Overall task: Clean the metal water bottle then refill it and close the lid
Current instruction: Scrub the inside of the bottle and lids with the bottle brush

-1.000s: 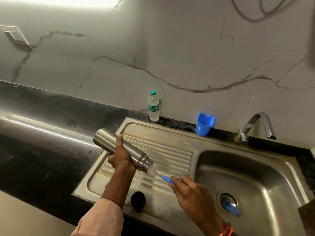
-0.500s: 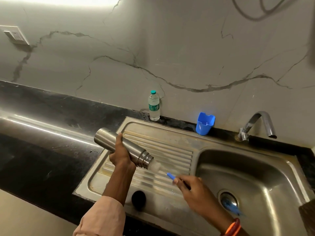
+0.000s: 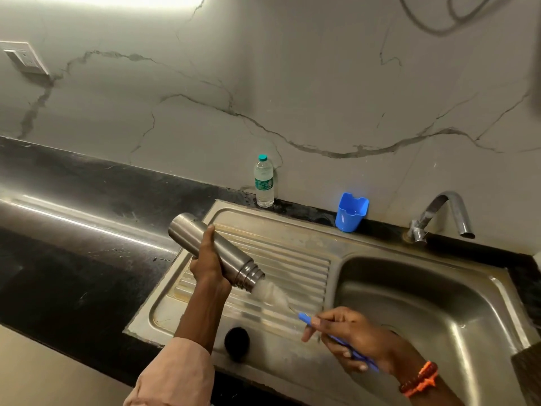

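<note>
**Brush drawn back out of the bottle mouth**

Since a second ago your right hand [image 3: 348,336] has pulled back toward you, so the white bristle head of the blue-handled bottle brush [image 3: 307,319] now shows just outside the mouth. Your left hand [image 3: 209,266] grips the cylindrical brushed-steel water bottle [image 3: 205,244] around its middle, tilted mouth-down over the ribbed drainboard of the stainless steel sink [image 3: 292,259]. Your right hand pinches the brush handle between thumb and fingers. A round black lid [image 3: 236,340] lies on the sink's front rim near your left forearm. On the black table [image 3: 73,230] against the wall stand a clear plastic water bottle [image 3: 264,183] and a blue plastic cup [image 3: 351,212], with the chrome tap [image 3: 448,212] further right.
</note>
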